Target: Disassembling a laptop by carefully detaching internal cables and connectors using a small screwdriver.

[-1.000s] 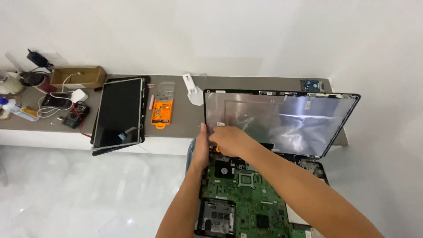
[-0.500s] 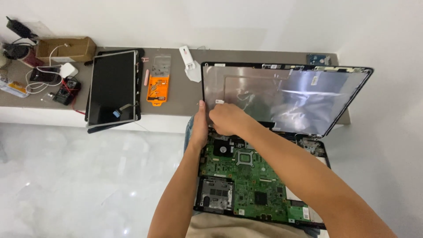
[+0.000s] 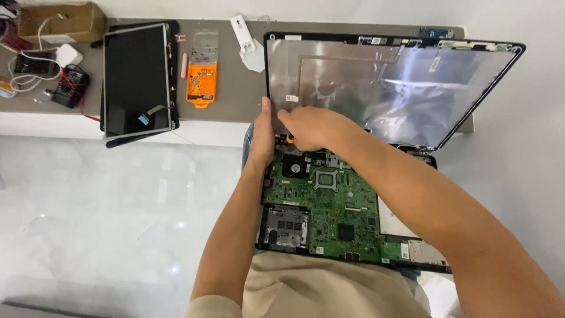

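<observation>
The left hand [image 3: 263,138] grips the laptop lid's [image 3: 376,82] left edge; the right hand [image 3: 309,128] grasps a screwdriver [image 3: 289,139] — tip near the green circuit board [image 3: 329,212].

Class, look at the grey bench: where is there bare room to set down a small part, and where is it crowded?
Bare bench shows between the orange bit case and the laptop lid, below the white piece. A narrow strip runs between the loose screen panel and the case. The left end is crowded: cardboard box, charger, meter.
</observation>
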